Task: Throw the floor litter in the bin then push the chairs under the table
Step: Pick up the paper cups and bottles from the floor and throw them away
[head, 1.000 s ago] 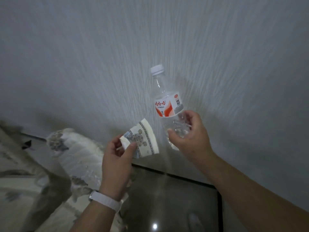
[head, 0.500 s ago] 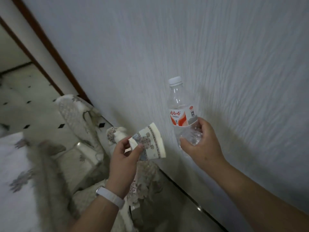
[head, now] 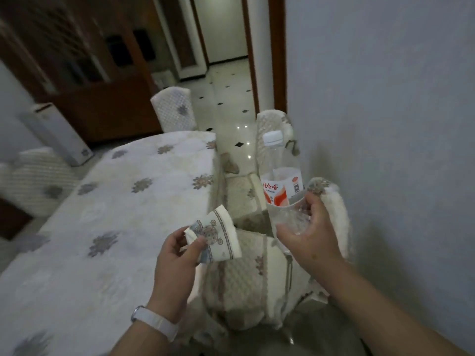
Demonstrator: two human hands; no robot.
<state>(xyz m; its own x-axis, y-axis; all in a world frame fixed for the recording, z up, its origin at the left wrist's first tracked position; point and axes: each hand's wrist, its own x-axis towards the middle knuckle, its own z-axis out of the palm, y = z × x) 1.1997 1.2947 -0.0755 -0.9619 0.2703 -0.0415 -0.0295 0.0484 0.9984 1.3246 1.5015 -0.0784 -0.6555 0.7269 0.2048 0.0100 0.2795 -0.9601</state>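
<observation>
left hand (head: 177,263): fingers pinching a crushed patterned paper cup (head: 214,236), at 6 o'clock | right hand (head: 312,235): fingers curled round a clear crinkled plastic bottle (head: 281,181), white cap up, at 4 o'clock | quilted cloth-covered chairs (head: 246,276) below the hands, beside the floral-clothed surface (head: 108,206) at 9 o'clock

Left hand (head: 177,255) pinching a crushed patterned paper cup (head: 216,237), right hand (head: 312,236) gripping a clear plastic bottle (head: 281,181) upright by its lower half, white cap on, above a covered chair (head: 246,283) between a floral-clothed table (head: 108,201) and a grey wall (head: 385,98), tiled doorway beyond.
</observation>
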